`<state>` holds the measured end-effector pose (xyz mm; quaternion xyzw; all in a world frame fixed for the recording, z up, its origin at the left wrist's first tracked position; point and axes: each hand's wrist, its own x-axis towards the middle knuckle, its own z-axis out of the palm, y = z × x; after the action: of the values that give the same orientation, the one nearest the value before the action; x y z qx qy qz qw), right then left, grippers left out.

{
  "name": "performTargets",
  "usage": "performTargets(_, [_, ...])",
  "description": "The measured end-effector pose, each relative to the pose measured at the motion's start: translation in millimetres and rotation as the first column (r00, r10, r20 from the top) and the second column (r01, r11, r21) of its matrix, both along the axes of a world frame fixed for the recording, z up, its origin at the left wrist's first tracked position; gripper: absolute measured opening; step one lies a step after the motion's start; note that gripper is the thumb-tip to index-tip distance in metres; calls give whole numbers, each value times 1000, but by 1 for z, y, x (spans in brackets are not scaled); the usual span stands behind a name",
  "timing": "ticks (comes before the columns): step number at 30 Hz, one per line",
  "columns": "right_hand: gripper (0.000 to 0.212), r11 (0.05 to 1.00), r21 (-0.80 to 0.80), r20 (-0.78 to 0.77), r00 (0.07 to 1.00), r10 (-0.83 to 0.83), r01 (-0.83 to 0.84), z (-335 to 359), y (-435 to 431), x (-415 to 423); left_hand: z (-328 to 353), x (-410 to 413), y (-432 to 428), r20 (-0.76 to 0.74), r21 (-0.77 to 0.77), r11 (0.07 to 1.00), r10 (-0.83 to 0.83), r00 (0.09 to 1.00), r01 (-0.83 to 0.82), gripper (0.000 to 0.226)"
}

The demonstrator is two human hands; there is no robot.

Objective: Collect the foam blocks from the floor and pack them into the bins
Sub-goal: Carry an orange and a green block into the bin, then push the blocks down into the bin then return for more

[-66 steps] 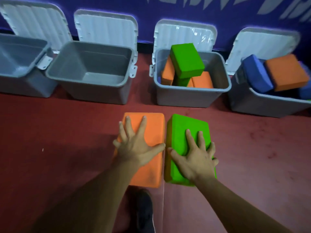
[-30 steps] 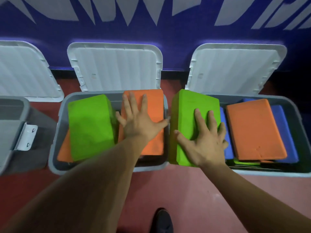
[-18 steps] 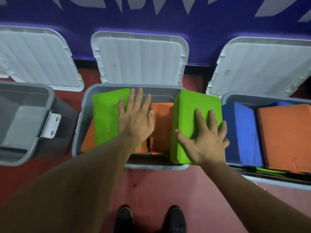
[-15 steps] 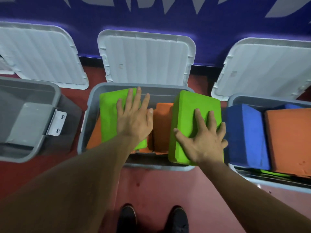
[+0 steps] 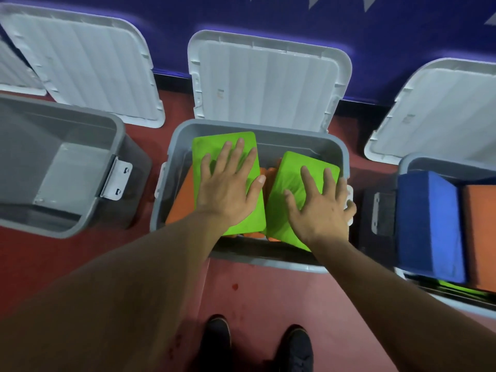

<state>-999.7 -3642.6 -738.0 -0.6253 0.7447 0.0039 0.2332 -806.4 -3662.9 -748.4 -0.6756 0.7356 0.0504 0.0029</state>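
The left hand (image 5: 228, 191) lay palm-down on a green foam block (image 5: 206, 149) in the middle bin (image 5: 295, 145). Its grip was wide open, with the fingers straight and spread and the thumb out along the block's right edge, clasping nothing. The right hand (image 5: 319, 208) pressed flat in the same way on a second green block (image 5: 292, 170), which sat tilted just beside the first. Its grip was also open, and its outer fingers reached past the block's edge toward the bin's right rim. Both green blocks rested on orange blocks (image 5: 182, 200) already in that bin, whose white lid (image 5: 268, 81) stood back against the blue wall. A grey bin (image 5: 67, 167) stood open to the left. The bin on the right (image 5: 429, 162) held a blue block (image 5: 426, 224) and an orange one (image 5: 480, 232). Two dark shoes (image 5: 217, 336) stood on the red floor (image 5: 268, 291) below.
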Motion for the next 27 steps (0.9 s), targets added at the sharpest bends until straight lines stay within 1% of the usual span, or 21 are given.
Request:
performTargets(4, [62,999,-14,6,1000,29,-28,1,12,8,5,13,15,6,-8,999,-50,999,50,69])
performTargets(6, [60,996,-32,10,996,85,-84,3,17,13,7,19,25,14,-9,999,-46,999,47,71])
performTargets(8, [59,981,-52,4,983,186,-185,6,22,20,8,25,38,14,3,1000,1,1000,-1,72])
performTargets(10, [57,958,-73,4,961,277,-276,11,27,29,9,32,57,2,-5,996,91,996,-91,71])
performTargets(13, [56,919,-126,18,925,380,-375,19,39,48,10,43,91,-35,-94,972,214,976,-216,67])
performTargets(15, [57,871,-152,0,882,472,-467,24,48,65,11,53,115,-63,-176,944,273,960,-280,63])
performTargets(18, [57,807,-152,-18,818,574,-570,29,61,99,19,73,150,-121,-232,885,386,914,-404,59])
performTargets(20, [58,762,-162,-26,774,632,-627,31,79,130,26,93,184,-143,-192,848,474,869,-494,61])
performTargets(22, [58,698,-209,-11,716,698,-685,33,106,165,30,119,226,-157,-148,806,553,818,-573,65])
performTargets(24, [62,617,-245,-2,637,771,-748,33,142,202,29,147,278,-186,-126,752,623,760,-647,67])
performTargets(27, [63,502,-223,-17,518,855,-836,29,209,257,25,185,371,-216,-52,665,721,658,-745,70])
